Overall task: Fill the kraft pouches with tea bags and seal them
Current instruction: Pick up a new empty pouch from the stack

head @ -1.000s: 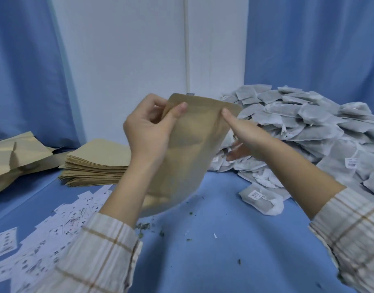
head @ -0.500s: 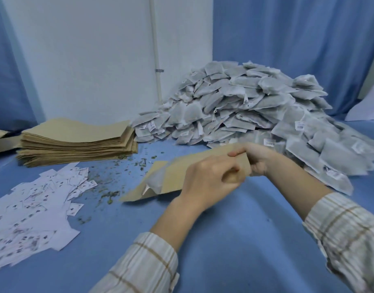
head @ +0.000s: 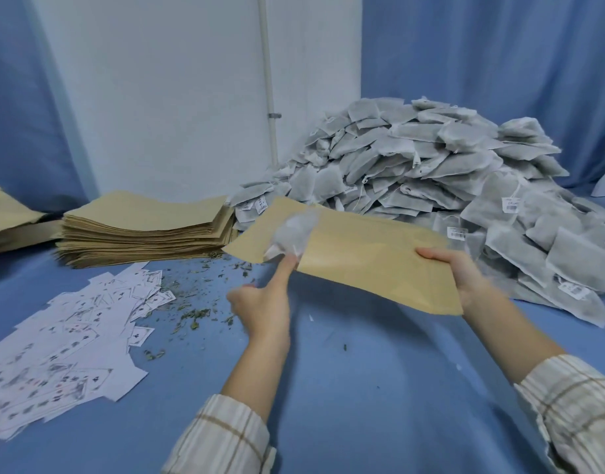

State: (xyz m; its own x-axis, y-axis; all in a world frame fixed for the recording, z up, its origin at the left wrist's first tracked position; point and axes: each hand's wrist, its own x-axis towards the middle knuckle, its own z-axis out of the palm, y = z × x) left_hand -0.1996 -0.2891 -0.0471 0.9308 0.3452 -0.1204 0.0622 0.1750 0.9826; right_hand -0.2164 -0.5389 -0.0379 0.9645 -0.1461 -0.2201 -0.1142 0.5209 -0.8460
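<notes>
Kraft pouch (head: 362, 254) held flat and nearly level above the blue table (head: 362, 388), between both hands, just in front of the tea bag heap (head: 431, 172). Right hand (head: 465, 271) grips its near right edge, thumb lying on top and fingers hidden beneath. Left hand (head: 263, 309) points 1 straight finger up at the pouch's lower edge, thumb out to the side — whether the other fingers curl I cannot tell. A blurred white tea bag (head: 292, 232) lies against the pouch face by that fingertip; in or outside the pouch is unclear. This looks like the filling step, or a check of the contents. Next comes closing the mouth — press the opening flat along its full width. Empty pouches (head: 143, 227) wait stacked at left, beside scattered paper labels (head: 65, 336).
</notes>
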